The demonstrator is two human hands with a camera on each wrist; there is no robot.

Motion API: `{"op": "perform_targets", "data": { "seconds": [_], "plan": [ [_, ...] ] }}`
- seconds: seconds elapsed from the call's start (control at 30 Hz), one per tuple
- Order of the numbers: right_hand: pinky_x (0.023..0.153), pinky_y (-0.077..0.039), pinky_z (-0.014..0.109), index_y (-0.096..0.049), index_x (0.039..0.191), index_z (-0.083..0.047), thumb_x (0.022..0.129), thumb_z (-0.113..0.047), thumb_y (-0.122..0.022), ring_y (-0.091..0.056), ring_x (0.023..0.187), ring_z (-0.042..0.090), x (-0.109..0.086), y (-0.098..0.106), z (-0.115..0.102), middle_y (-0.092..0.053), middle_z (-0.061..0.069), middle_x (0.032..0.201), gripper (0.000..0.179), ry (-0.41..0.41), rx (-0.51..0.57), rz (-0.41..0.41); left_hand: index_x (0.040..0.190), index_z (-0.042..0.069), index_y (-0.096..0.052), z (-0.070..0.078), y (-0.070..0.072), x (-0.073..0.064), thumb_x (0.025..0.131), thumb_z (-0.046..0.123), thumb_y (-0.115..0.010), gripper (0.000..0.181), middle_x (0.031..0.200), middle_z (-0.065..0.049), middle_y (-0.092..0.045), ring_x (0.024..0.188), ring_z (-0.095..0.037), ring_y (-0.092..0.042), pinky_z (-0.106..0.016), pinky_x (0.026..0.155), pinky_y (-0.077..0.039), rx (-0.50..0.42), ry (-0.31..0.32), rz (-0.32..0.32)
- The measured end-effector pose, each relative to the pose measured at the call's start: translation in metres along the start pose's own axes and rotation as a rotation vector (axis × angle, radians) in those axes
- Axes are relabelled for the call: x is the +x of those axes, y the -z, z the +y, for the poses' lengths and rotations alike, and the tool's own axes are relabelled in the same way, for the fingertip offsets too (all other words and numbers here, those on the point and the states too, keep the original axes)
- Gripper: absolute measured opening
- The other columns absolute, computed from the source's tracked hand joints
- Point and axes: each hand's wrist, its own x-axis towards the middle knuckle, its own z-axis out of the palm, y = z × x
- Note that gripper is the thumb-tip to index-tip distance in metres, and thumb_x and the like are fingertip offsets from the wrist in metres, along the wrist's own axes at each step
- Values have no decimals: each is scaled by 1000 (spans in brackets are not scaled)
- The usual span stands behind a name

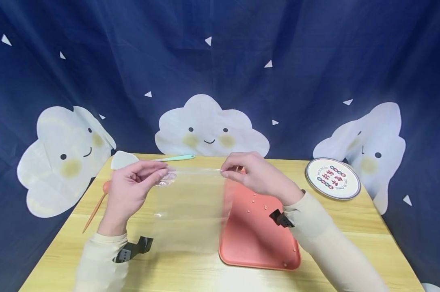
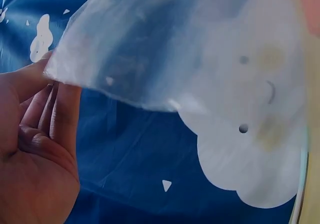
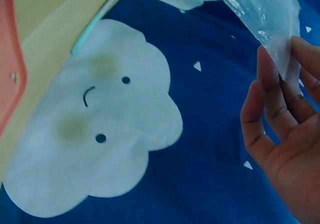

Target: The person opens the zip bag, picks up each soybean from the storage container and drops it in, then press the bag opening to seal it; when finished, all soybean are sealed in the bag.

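A clear plastic bag hangs spread between both hands above the table, its top edge pulled nearly level. My left hand pinches its upper left corner between thumb and fingers. At the opposite corner, my right hand pinches the edge in the same manner. In the left wrist view the bag runs from the fingertips toward the upper right. The right wrist view shows the bag's corner between thumb and fingers. A coral tray with several small pale beads lies behind and right of the bag, partly covered by the right arm.
A white-headed spatula with a mint handle lies at the back left. Beside the left wrist is an orange stick-like utensil with a round end. A round white plate with red characters sits at the back right. Blue curtain surrounds the table.
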Motion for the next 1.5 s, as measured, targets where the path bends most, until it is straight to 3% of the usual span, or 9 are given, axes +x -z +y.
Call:
{"op": "perform_targets", "data": {
  "seconds": [0.2, 0.57, 0.87, 1.13, 1.5],
  "plan": [
    [71, -50, 31, -71, 91, -16, 90, -7, -71, -56, 78, 7, -7, 12, -8, -61, -13, 83, 9, -6, -21, 24, 97, -8, -71, -1, -13, -1, 83, -13, -70, 15, 86, -13, -73, 74, -18, -72, -27, 63, -58, 11, 9, -2],
    [65, -48, 29, -73, 90, -17, 91, -10, -70, -53, 72, 6, -13, 20, -15, -62, -15, 82, 8, -11, -90, -24, 97, -6, -71, -9, -39, 1, 85, -9, -70, 12, 89, -16, -73, 75, -19, -72, -29, 65, -58, -26, 21, -58],
    [62, -48, 28, -70, 85, -20, 89, -13, -74, -53, 68, 7, -25, 17, -17, -59, -14, 76, 9, -139, -117, -99, 97, -7, -69, -21, -47, -7, 84, -13, -69, 14, 90, -19, -72, 76, -18, -71, -27, 66, -58, -83, -36, -124],
    [63, -49, 27, -73, 89, -18, 92, -12, -70, -53, 69, 7, -30, 16, -10, -59, -11, 77, 7, -95, -104, -160, 97, -4, -71, -26, -55, -12, 84, -9, -71, 14, 89, -14, -73, 74, -21, -72, -28, 62, -58, -85, -33, -133],
    [54, -45, 27, -68, 78, -20, 87, -12, -75, -49, 61, 7, -34, 10, -7, -55, -13, 68, 14, -153, -74, -167, 98, -8, -68, -33, -59, -15, 87, -11, -67, 12, 89, -20, -72, 78, -26, -72, -40, 68, -59, -183, 1, -180]
  ]
}}
